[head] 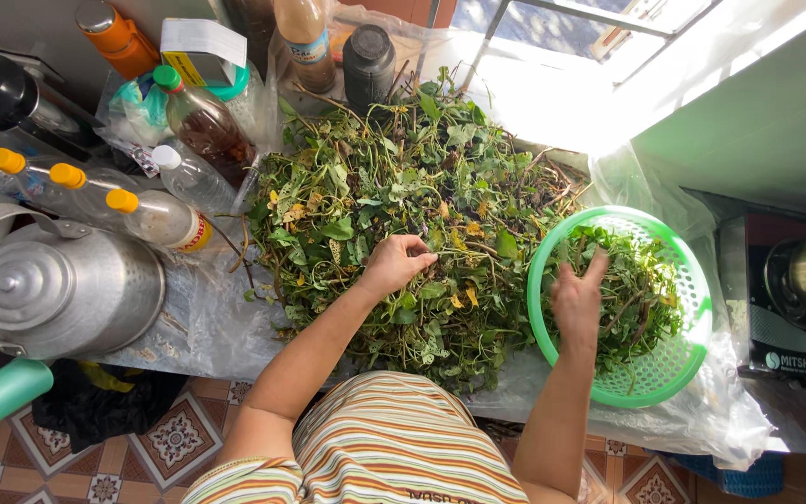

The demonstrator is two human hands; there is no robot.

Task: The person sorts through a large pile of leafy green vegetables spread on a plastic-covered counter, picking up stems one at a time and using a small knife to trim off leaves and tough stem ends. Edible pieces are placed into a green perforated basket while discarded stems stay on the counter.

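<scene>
Head view: my left hand [394, 264] has its fingers closed on stems in the big pile of leafy greens [394, 187] spread on the counter [198, 317]. My right hand [578, 297] rests open-fingered inside the green basket [692, 355], just beside the pile. I judge sorting barely begun: the basket holds a modest share, most greens remain heaped.
</scene>
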